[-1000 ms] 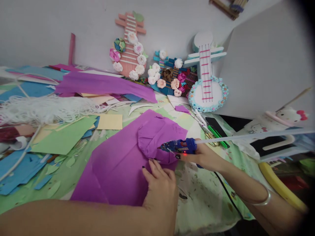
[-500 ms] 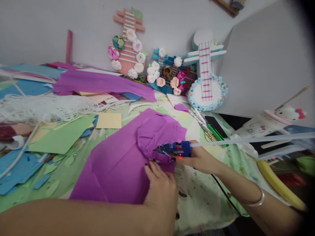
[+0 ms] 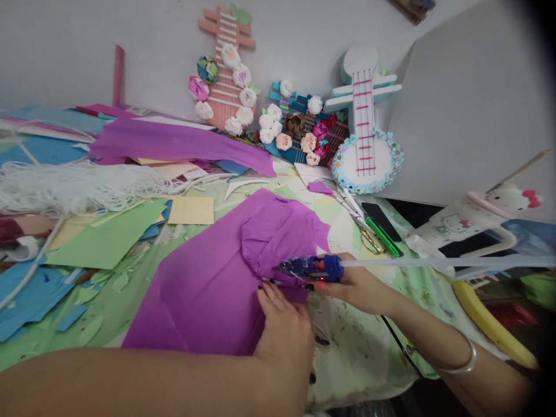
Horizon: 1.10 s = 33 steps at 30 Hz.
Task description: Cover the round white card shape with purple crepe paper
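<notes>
Gripping a blue glue gun in the closed right hand, with a long translucent glue stick trailing out to the right. Pointing the nozzle left, close over the near part of a rounded purple piece; cannot tell touching from hovering there. Pressing the left hand down just nearer, fingers close together and lightly bent, at the near edge of that piece; cannot tell about any pinch of paper beneath. Under the rounded piece, mid-scene on the cloth-covered tabletop, a large purple sheet, spreading to the near left. Farther left, a pale yellow square, green paper and tangled white cord. Right of the purple sheet, gold-handled scissors beside a green cutter. Far back, by the wall, a pink guitar-shaped craft with paper flowers and a white-and-blue one.
</notes>
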Tool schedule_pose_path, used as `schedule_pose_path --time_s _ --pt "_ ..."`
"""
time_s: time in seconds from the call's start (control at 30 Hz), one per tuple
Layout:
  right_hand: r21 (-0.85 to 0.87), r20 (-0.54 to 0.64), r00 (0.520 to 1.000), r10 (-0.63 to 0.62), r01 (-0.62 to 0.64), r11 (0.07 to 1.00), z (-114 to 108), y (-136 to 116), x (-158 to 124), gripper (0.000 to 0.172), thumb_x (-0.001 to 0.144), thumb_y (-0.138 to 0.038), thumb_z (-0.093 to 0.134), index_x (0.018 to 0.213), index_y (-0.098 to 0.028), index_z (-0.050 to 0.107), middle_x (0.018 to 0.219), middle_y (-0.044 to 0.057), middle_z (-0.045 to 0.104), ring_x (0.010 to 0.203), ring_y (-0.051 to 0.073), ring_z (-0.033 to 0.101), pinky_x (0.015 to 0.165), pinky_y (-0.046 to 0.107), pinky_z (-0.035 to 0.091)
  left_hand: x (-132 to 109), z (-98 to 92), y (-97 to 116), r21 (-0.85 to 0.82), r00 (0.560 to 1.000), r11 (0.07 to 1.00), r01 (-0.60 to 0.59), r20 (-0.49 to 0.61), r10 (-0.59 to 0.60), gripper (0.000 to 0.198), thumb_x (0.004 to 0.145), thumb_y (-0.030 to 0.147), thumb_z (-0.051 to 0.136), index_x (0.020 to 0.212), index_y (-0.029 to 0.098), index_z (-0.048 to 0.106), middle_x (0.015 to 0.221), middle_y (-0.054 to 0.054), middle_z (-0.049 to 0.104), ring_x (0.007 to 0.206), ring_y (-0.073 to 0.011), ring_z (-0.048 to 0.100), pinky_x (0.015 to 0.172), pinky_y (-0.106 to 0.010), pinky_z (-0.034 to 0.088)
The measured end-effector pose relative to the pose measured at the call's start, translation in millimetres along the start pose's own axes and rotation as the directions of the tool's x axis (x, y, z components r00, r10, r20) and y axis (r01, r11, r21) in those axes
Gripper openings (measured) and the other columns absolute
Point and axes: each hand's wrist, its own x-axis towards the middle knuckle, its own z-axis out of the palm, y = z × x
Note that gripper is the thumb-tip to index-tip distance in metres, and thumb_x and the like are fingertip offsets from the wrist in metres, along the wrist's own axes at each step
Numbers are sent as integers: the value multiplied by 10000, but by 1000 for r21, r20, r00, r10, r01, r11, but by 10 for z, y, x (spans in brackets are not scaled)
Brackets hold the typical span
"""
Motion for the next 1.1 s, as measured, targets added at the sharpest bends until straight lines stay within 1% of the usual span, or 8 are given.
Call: schedule_pose_path --time_s 0.17,0.37,0.57,0.67,0.77,0.93,1.03,1.1 --pt "-45 -27 999 37 -38 998 -52 23 -126 270 797 -426 595 845 -173 676 729 30 629 666 170 571 585 258 464 -3 47 19 37 999 999 20 -32 -19 798 622 527 745 1222 33 561 1294 -391 391 1228 -493 391 972 -597 308" --pt "-134 -73 993 91 -100 986 -125 73 -267 283 789 -434 600 827 -165 680 724 35 619 662 174 559 580 267 462 13 58 28 31 999 999 26 -27 -26 843 570 577 756 1178 18 583 1280 -397 405 1214 -500 408 966 -601 308" --pt "-78 -125 977 173 -184 980 -191 168 -416 306 776 -453 611 856 -164 675 803 53 621 703 184 580 597 272 490 33 89 34 52 999 998 21 -45 -18 869 535 634 743 1152 41 595 1266 -382 445 1189 -504 439 941 -614 310" --pt "-90 -93 980 178 -187 978 -226 207 -484 310 796 -464 589 858 -172 671 799 54 626 713 187 583 614 277 491 35 99 32 68 998 998 7 -63 -3 862 510 628 759 1125 48 594 1244 -380 472 1170 -507 458 929 -621 314" --pt "-100 -150 976 161 -177 979 -238 238 -534 309 780 -467 607 882 -179 656 802 50 625 717 192 583 626 284 487 30 109 29 77 994 997 -2 -112 11 861 478 615 780 1107 59 590 1211 -384 498 1144 -512 481 915 -619 325" --pt "-160 -191 978 80 -111 981 -251 257 -525 259 773 -442 614 820 -192 665 730 37 616 674 192 574 619 293 473 21 95 10 123 991 992 -11 -134 27 1109 444 644 775 1329 65 439 1178 -393 515 1098 -507 520 900 -602 334" --pt "-120 -153 982 114 -133 984 -291 266 -487 274 798 -437 589 830 -179 675 742 39 639 651 188 577 582 288 473 24 44 -8 158 995 987 -30 -90 44 1207 470 671 746 1421 76 299 1148 -392 537 1088 -511 524 882 -588 350" --pt "-104 -133 982 134 -148 983 -329 288 -468 285 821 -428 569 880 -173 683 811 44 665 703 195 598 629 295 489 25 0 -21 167 996 985 -51 -68 63 1215 497 684 725 1432 68 255 1114 -387 562 1087 -511 525 864 -572 367"
